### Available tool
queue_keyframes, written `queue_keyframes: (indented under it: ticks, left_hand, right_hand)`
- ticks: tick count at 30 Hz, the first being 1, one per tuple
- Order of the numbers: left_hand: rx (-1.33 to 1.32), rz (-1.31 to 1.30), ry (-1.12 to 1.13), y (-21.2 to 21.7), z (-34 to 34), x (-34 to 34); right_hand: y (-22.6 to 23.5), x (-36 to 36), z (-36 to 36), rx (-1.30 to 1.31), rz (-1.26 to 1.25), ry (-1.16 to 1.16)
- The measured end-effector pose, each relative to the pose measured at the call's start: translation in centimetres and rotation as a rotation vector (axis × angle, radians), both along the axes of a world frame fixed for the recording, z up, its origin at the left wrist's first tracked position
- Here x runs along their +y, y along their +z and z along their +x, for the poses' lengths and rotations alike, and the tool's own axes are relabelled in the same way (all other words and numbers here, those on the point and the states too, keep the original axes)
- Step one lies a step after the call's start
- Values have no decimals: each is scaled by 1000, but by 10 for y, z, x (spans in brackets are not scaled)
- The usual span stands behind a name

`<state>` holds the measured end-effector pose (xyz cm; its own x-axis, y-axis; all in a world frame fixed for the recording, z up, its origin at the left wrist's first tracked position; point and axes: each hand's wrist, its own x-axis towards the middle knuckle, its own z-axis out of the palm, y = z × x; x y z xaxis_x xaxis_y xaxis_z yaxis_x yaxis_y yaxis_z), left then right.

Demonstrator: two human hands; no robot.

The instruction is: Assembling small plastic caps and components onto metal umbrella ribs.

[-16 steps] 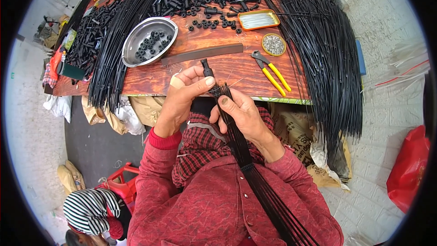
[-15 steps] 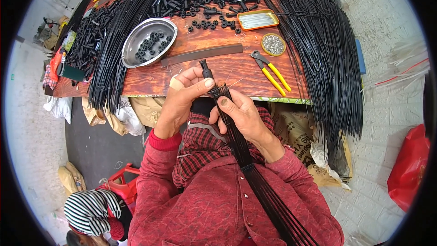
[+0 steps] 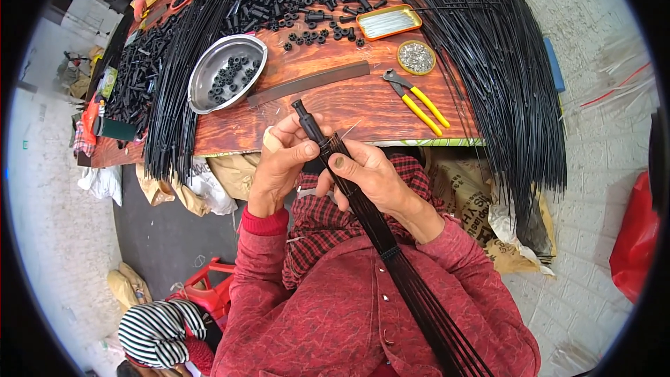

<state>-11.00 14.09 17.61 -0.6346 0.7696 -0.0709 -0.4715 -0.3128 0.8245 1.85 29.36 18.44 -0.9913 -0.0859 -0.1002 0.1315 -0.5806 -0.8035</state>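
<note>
My left hand (image 3: 278, 164) is closed round the lower part of a black tube-shaped plastic fitting (image 3: 308, 123), its thumb pressed near the fitting's base. A bandage wraps one of its fingers. My right hand (image 3: 380, 180) grips a bundle of thin black rods (image 3: 373, 220) just below the fitting, thumb on top and fingers curled beneath. The rod ends meet the fitting's base in a ring. A short thin wire (image 3: 353, 128) sticks out there. Past a dark band, the rods fan down over my jacket. My left fingertips are partly hidden behind the fitting.
On the wooden table (image 3: 230, 128) are a metal bowl (image 3: 263, 56) of small black rings, a dark flat bar (image 3: 314, 82), yellow-handled pliers (image 3: 423, 112), a wire tray (image 3: 388, 22) and a dish of small metal bits (image 3: 417, 57). Rod piles (image 3: 499, 84) overhang the edge. People sit nearby.
The view has shifted a little. My left thumb now sits lower on the fitting, baring more of its upper part. Both hands keep their hold. More of a person shows at the far left.
</note>
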Motion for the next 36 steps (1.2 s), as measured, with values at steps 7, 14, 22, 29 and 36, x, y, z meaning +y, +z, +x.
queue_keyframes:
  ticks: [7, 14, 22, 29, 36]
  left_hand:
    - [2, 2, 27, -11, -1, 6]
    - [155, -118, 237, -11, 12, 24]
    - [715, -47, -114, 30, 61, -6]
    - [741, -196, 503, 4, 90, 40]
    - [1193, -539, 865, 26, 18, 48]
  right_hand:
    - [-9, 1, -2, -50, -102, -7]
    - [-18, 16, -14, -84, -87, -116]
    - [-15, 52, -75, -31, 416, -614]
    - [-7, 28, -83, 121, 333, -654]
    - [10, -7, -90, 271, 608, -767]
